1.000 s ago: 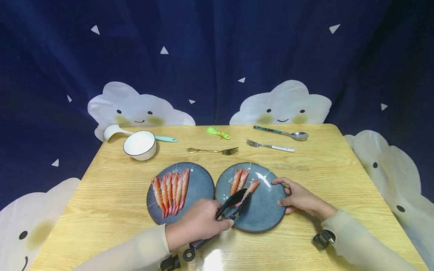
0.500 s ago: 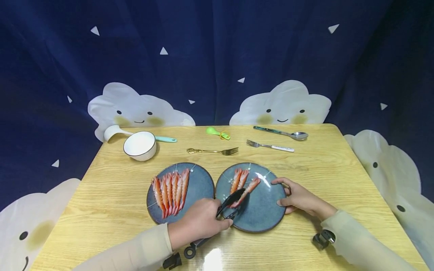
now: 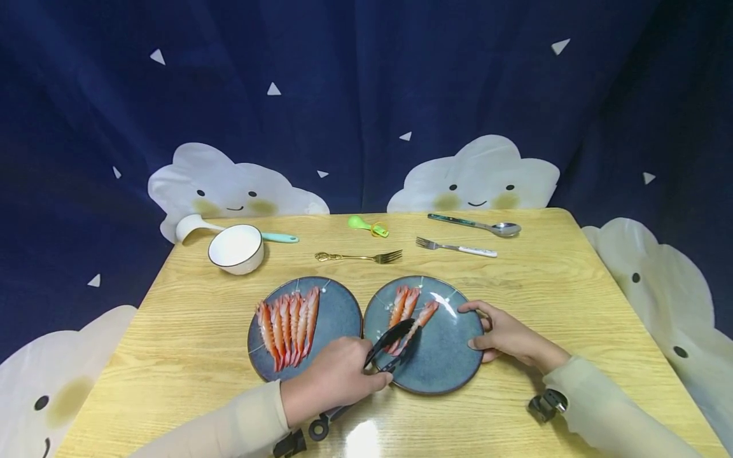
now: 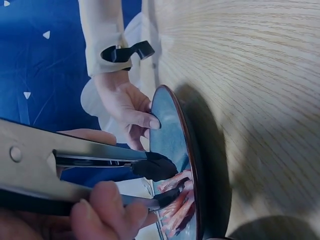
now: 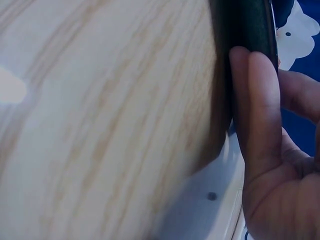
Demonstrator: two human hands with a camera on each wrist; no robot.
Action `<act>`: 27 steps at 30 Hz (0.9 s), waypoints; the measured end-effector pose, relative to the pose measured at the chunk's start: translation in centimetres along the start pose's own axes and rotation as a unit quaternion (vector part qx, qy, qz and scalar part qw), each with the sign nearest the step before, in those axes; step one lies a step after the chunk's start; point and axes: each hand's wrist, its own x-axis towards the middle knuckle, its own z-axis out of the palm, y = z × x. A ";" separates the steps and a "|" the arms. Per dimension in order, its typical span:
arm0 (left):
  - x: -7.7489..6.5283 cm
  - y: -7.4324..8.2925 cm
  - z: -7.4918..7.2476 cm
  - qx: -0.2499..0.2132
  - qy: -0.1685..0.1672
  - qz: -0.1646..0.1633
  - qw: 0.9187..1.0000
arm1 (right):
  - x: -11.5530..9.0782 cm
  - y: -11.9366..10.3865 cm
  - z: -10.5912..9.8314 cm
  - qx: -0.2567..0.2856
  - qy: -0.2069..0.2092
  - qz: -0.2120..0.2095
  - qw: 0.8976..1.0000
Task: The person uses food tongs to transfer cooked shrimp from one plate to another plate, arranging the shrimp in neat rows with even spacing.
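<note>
My left hand (image 3: 335,375) grips a pair of black-tipped tongs (image 4: 32,157), whose tips reach over the right blue plate (image 3: 443,356). Between the tips lies a red-and-white shrimp (image 3: 428,312), slanting beside two more shrimp (image 3: 403,302) on that plate. The tongs partly hide its lower part. At the right plate's rim, my right hand (image 3: 512,337) pinches the edge, thumb on top and fingers (image 5: 264,100) underneath. The left blue plate (image 3: 340,312) bears a row of several shrimp (image 3: 289,327), with my left hand over its lower right edge.
Behind the plates lie a gold fork (image 3: 361,257), a white-handled fork (image 3: 457,247), a spoon (image 3: 475,224) and a green spoon-shaped utensil (image 3: 366,226). A white bowl (image 3: 236,249) stands back left, before a ladle (image 3: 280,238). The two plates sit rim to rim on the wooden table (image 3: 195,324).
The shrimp at the tongs has shifted slightly left and down, its lower end now close to the two others. My left hand has barely moved; my right hand keeps its hold on the plate.
</note>
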 end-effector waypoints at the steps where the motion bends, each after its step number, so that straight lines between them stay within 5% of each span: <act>1: 0.0 0.0 0.0 -0.002 -0.001 -0.002 1.000 | 0.0 0.0 0.0 0.000 0.000 0.000 1.000; 16: 0.2 0.4 -0.1 -0.050 -0.024 -0.050 0.997 | 0.1 0.0 -0.1 0.009 -0.007 -0.002 1.000; 27: 0.1 0.9 -0.2 -0.032 -0.035 -0.047 0.998 | 0.1 0.1 -0.1 0.014 -0.008 -0.004 1.000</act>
